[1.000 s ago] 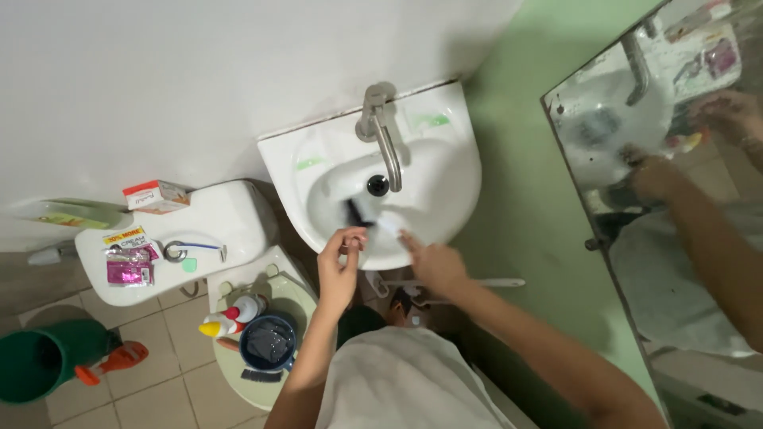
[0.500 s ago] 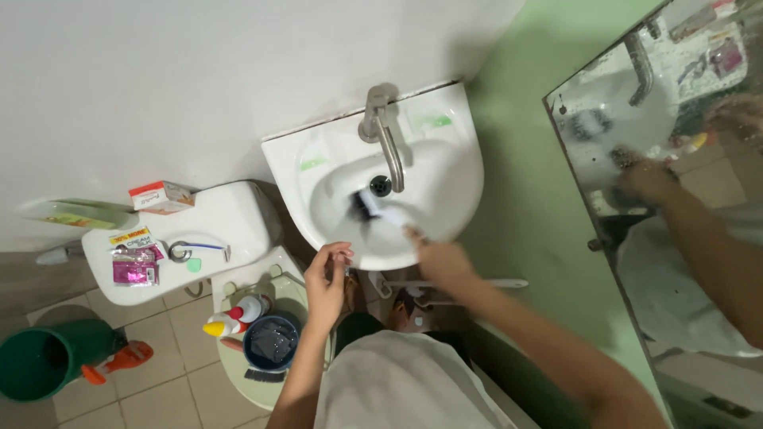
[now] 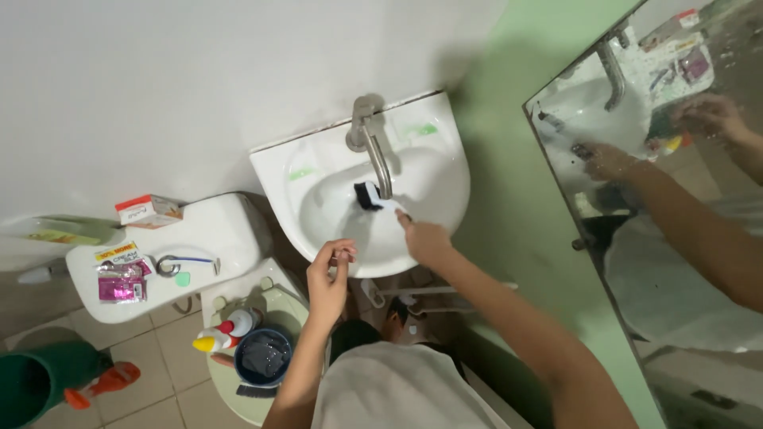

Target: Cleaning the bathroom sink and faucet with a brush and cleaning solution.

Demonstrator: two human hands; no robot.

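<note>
A white wall-mounted sink (image 3: 429, 151) has a metal tap (image 3: 372, 151) over its bowl. My right hand (image 3: 425, 240) grips the white handle of a brush (image 3: 373, 198) whose dark bristle head rests in the bowl under the tap. My left hand (image 3: 331, 274) hovers at the sink's front rim, fingers loosely curled, with nothing visible in it.
A toilet tank (image 3: 211, 234) to the left carries a small box (image 3: 148, 210), sachets (image 3: 121, 282) and a razor. On the toilet lid (image 3: 298, 306) stand a blue bowl (image 3: 264, 356) and a spray bottle (image 3: 222, 330). A green bucket (image 3: 36, 385) sits on the floor; a mirror (image 3: 660, 199) is at right.
My right hand pushed the brush from the sink's front deeper into the bowl, up under the tap. My left hand drew back from the brush to the front rim.
</note>
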